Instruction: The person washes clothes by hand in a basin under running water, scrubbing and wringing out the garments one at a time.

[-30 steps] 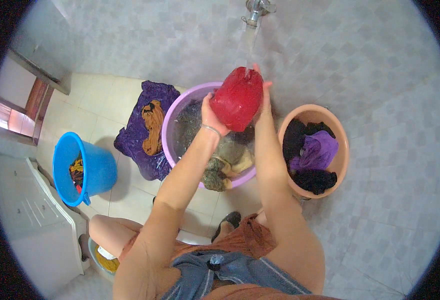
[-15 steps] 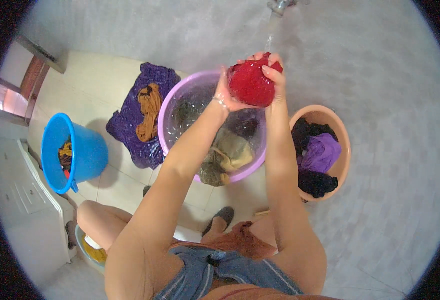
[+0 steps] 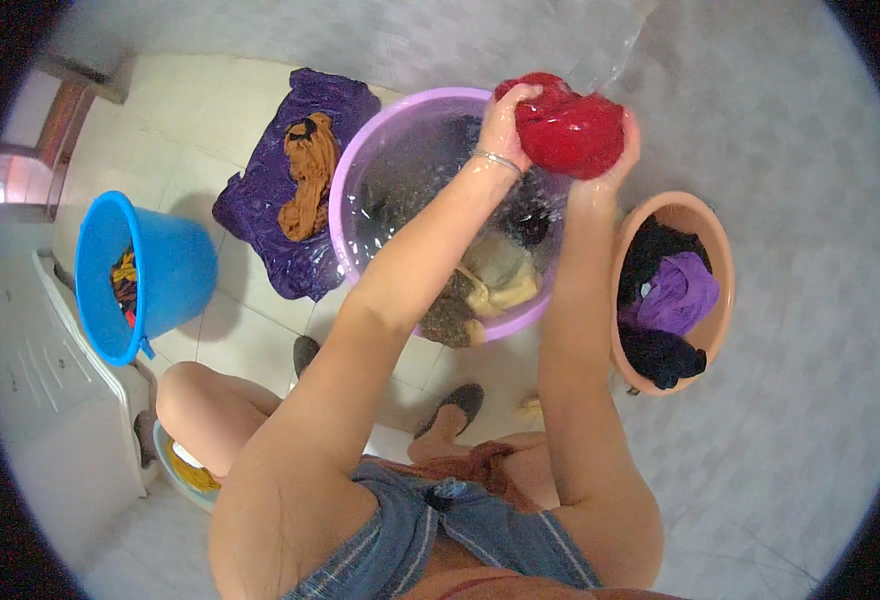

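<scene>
We hold the red cloth (image 3: 572,132) in both hands, over the two o'clock side of the lavender basin (image 3: 336,195), bunched into a rounded, glossy lump. A thin stream of water (image 3: 622,60) comes down toward it from one o'clock.

Our left hand (image 3: 505,128) grasps it at its nine o'clock side, thumb laid over the upper edge. Our right hand (image 3: 617,165) cups it from four o'clock; some of those fingers are hidden behind the cloth, so we cannot tell how firmly they press.

We judge it soft and limp, heavier than when dry because it looks soaked, and slick on the outside. It should not be fragile, though a pinch at one fold would probably let the rest sag and slip. We would take hold with whole palms at nine and three o'clock, fingers spread beneath to bear the wet weight.

Around the basin, the peach tub (image 3: 728,290) with its dark and purple clothes sits between three and four o'clock, and the blue bucket (image 3: 178,265) near nine.
</scene>
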